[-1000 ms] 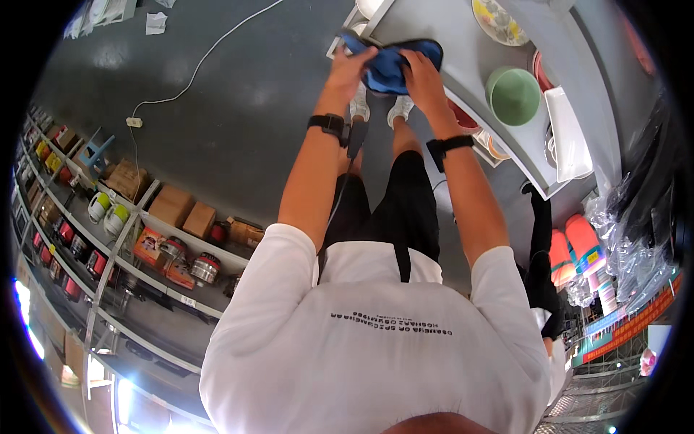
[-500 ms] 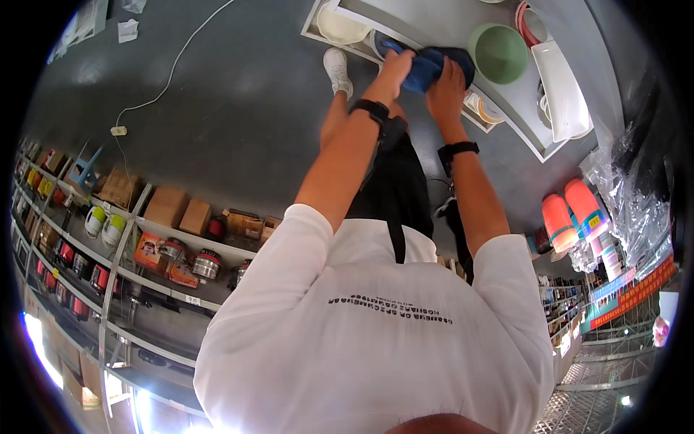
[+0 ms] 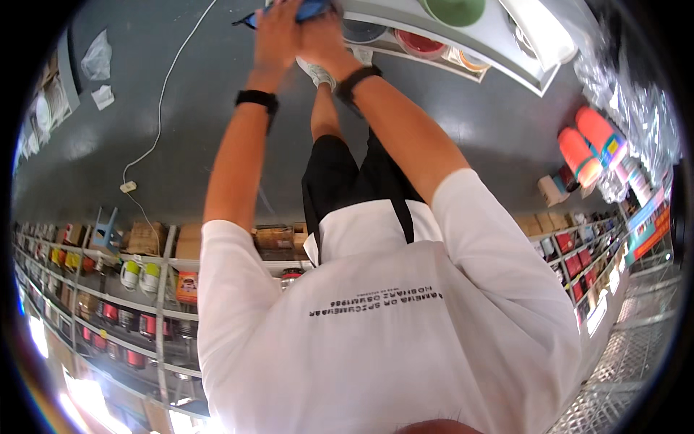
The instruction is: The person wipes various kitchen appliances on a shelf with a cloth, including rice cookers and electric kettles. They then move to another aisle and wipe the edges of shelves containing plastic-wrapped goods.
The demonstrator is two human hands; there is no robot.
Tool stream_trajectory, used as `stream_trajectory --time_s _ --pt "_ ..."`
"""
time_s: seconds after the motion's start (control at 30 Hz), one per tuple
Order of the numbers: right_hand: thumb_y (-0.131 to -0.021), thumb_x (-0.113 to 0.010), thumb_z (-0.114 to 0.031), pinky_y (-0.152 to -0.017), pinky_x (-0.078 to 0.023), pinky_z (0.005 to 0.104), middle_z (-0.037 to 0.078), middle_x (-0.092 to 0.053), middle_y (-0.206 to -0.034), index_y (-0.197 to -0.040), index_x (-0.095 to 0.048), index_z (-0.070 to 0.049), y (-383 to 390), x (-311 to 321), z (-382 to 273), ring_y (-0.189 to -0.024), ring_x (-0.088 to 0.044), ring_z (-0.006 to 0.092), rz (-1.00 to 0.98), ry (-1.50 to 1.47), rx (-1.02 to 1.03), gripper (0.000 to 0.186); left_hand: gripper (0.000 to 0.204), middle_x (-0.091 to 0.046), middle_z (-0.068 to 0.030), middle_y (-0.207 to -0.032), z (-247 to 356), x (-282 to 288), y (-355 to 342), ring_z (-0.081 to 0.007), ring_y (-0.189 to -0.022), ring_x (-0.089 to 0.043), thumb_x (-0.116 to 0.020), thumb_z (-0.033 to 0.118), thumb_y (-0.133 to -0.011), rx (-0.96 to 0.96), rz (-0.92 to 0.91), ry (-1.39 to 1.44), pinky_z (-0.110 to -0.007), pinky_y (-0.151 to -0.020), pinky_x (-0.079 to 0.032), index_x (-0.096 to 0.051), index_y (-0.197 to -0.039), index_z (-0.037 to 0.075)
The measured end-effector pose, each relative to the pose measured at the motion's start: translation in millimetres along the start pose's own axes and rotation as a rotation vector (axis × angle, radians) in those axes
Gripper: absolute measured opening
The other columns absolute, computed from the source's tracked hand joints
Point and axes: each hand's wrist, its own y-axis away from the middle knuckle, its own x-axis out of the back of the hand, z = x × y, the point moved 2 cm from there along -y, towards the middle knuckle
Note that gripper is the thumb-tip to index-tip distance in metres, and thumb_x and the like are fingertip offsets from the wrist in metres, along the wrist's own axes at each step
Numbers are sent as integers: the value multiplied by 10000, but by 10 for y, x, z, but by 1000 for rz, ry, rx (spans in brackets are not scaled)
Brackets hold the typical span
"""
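Close together at the top edge, my left hand [image 3: 276, 40] and my right hand [image 3: 319, 42] are both on a blue, cloth-like thing [image 3: 312, 9]. A dark pointed corner of it sticks out to the left. Its far part is cut off by the picture's edge, and blur hides the fingertips. The left hand's fingers are bent over it, while the right hand's fingers are partly hidden behind the left. Just right of my hands, on the lower tier of a white shelf [image 3: 499, 54], sit a dark bowl [image 3: 363, 30] and a red bowl [image 3: 421, 43].
A green bowl [image 3: 457, 9] and a white rectangular dish [image 3: 536, 32] stand on the shelf's upper tier. A white cable [image 3: 163, 101] crosses the grey floor at left, near plastic scraps [image 3: 97, 56]. Racks of boxed goods [image 3: 148, 325] line the lower left.
Both hands have moved left with the blue thing, away from the shelf and over the floor. My body has turned; the red bowl now shows.
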Motion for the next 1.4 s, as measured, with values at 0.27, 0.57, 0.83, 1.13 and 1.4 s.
stream_trajectory --time_s 0.27,0.57,0.83,1.13,1.4 --pt "-845 -586 -275 -1105 -337 420 189 -540 -1248 -1129 -593 5 439 149 259 -1300 -413 332 187 -285 -65 398 520 -487 -186 -1388 161 -104 -135 -354 -1335 -394 -529 208 -853 -125 -110 -210 -490 -1118 -273 -484 -1336 20" --pt "-719 -709 -232 -1121 -321 427 286 -449 -1360 -1310 -472 56 649 155 623 -1319 -394 388 158 -92 -287 698 555 -546 -131 -1301 494 -345 -220 -343 -1255 -469 -592 47 -756 -334 -95 -35 -448 -1054 -377 -502 -1303 59" --pt "-737 -682 -206 -950 -460 454 247 -550 -1263 -1132 -542 18 435 28 307 -1134 -536 410 361 -744 -20 475 332 -644 -165 -1047 241 80 -93 -349 -1038 -601 -627 134 -812 -35 -111 -185 -432 -825 -500 -602 -1128 37" --pt "-868 -567 -496 -930 -442 413 168 -609 -1217 -1229 -606 -91 2211 -995 2054 -1064 -563 363 213 -1460 -563 545 330 -656 -128 -996 2171 -883 1346 -213 -893 -610 -655 173 -894 384 -513 903 -338 -798 -482 -584 -1153 -19" --pt "-871 -647 -351 -848 -507 332 79 -611 -1145 -1331 -480 -80 3769 -910 2646 -964 -598 175 -316 -2103 -796 559 544 -436 -241 -1375 2977 -2274 1844 -454 -1302 -366 -655 59 -760 -101 -407 384 -504 -1057 -352 -499 -1276 -12"
